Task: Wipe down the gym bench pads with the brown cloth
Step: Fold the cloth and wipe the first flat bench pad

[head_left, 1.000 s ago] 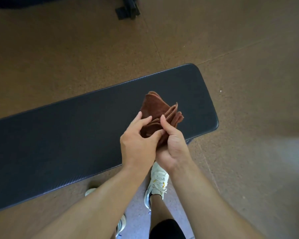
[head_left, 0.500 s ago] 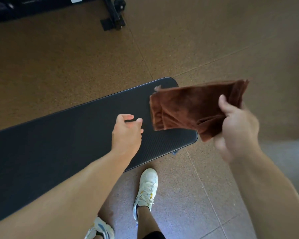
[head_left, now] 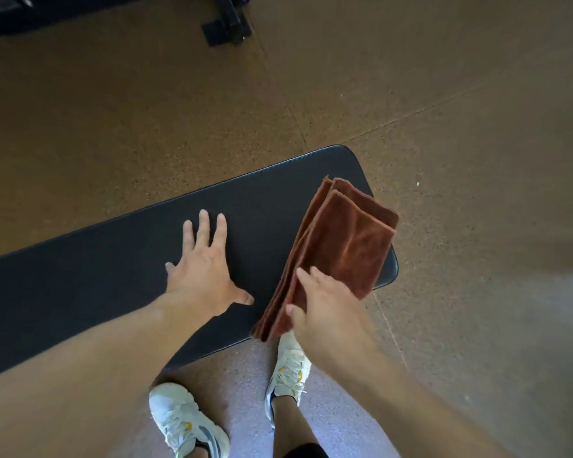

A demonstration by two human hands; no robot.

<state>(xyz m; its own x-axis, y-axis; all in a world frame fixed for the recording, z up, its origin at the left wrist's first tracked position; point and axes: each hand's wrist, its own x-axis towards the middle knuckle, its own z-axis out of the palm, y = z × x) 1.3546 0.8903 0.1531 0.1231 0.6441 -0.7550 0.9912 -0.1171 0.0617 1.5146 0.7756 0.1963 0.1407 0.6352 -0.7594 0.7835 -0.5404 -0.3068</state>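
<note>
Since half a second ago, we have brought the brown cloth [head_left: 341, 246] down from the air onto the bench pad [head_left: 113, 292], and our left hand [head_left: 202, 276] has spread flat.

Detail: the folded cloth lies across the pad's right end, its long axis running from the near edge to the far edge, one corner overhanging the right edge. Our right hand [head_left: 325, 309] rests on the cloth's near end, fingers nearly straight, pressing rather than clutching. Our left hand, fingers splayed and holding nothing, bears on bare pad just beside the cloth. We judge the unwiped length extends leftward, so the right hand would sweep that way.
</note>
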